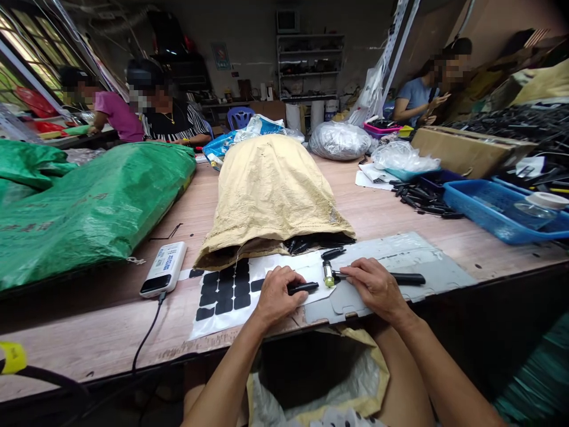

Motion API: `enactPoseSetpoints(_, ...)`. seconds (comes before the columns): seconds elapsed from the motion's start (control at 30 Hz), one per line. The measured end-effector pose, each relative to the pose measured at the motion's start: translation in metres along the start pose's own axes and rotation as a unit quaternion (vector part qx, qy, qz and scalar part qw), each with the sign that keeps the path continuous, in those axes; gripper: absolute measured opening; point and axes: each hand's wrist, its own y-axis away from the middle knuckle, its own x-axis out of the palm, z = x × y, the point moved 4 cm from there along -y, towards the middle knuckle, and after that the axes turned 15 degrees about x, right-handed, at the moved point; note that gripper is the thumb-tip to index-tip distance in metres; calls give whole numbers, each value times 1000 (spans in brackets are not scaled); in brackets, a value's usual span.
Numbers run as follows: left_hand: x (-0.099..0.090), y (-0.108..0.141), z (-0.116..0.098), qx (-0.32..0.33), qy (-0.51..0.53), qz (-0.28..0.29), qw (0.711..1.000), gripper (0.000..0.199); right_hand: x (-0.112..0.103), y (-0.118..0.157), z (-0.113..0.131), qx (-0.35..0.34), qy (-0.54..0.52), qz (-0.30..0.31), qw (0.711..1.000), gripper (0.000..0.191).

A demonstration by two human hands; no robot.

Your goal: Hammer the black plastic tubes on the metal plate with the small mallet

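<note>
My left hand (281,292) is closed around a slim black handle-like piece (306,287), pressing it down on the work surface. A small hammer (328,275) with a metal and yellow-green head is in my right hand (376,287); its black grip (409,279) sticks out to the right. The hammer head is just right of the black piece, low over the grey board (400,252). Another black piece (333,253) lies behind the hammer head. Beside my left hand lies a white sheet with black rounded stickers (224,290).
A yellow sack (275,184) with black pieces at its mouth lies ahead. On the left are a green sack (98,207) and a cabled power bank (163,270). A blue tray (480,210) stands right. An open sack (377,367) is at my lap. Several people sit beyond.
</note>
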Motion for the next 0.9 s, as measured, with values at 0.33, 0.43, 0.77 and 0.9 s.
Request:
enactPoseSetpoints(0.33,0,-2,-1,-12,-8,14,1000,11,1,0,-2,26,-8,12,1000,26)
enactPoseSetpoints(0.43,-7,-2,-10,-2,28,12,1000,11,0,0,-2,28,-9,11,1000,25)
enactPoseSetpoints(0.77,34,72,-66,-22,193,296,935,22,2,2,-4,34,-6,14,999,24)
enactPoseSetpoints(0.9,89,120,-8,-204,61,311,926,33,3,2,-4,36,-5,18,999,25)
